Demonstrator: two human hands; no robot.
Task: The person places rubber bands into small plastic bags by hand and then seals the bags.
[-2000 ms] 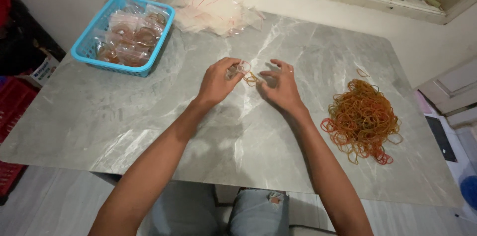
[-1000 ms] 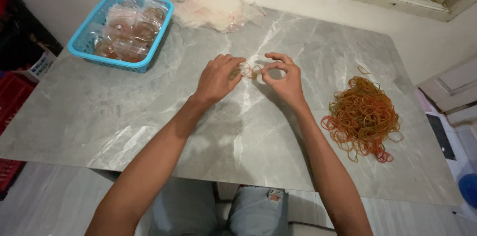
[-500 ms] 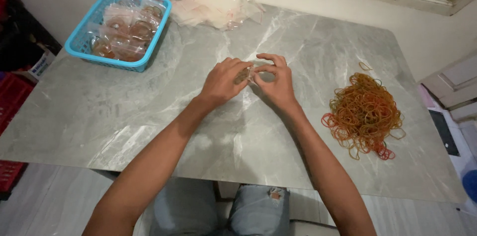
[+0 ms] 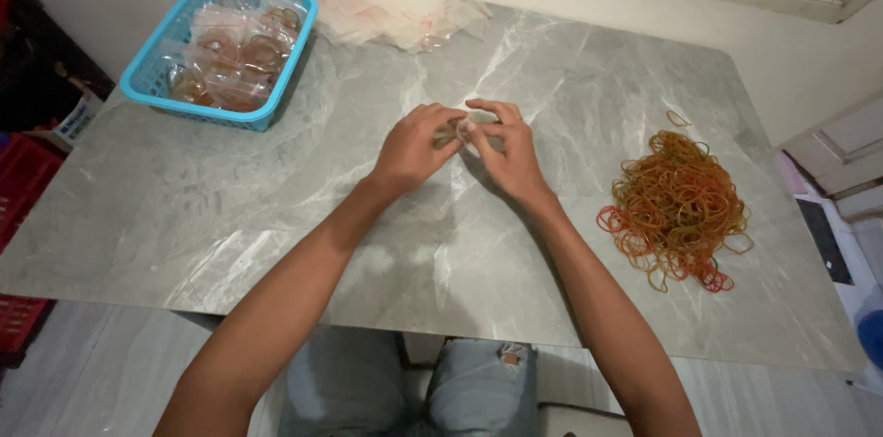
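A: Our left hand (image 4: 411, 148) and right hand (image 4: 508, 154) meet fingertip to fingertip at mid-table, both pinched shut on a small clear packet (image 4: 457, 132) of rubber bands.

B: Agreed. To our right lies the loose heap of rubber bands (image 4: 676, 204) on the grey marble table (image 4: 276, 216). Far left, the blue basket (image 4: 147, 69) holds filled packets; beside it, empty clear bags (image 4: 400, 5).

Both hands (image 4: 460, 147) together, fingertips pinched mid-table
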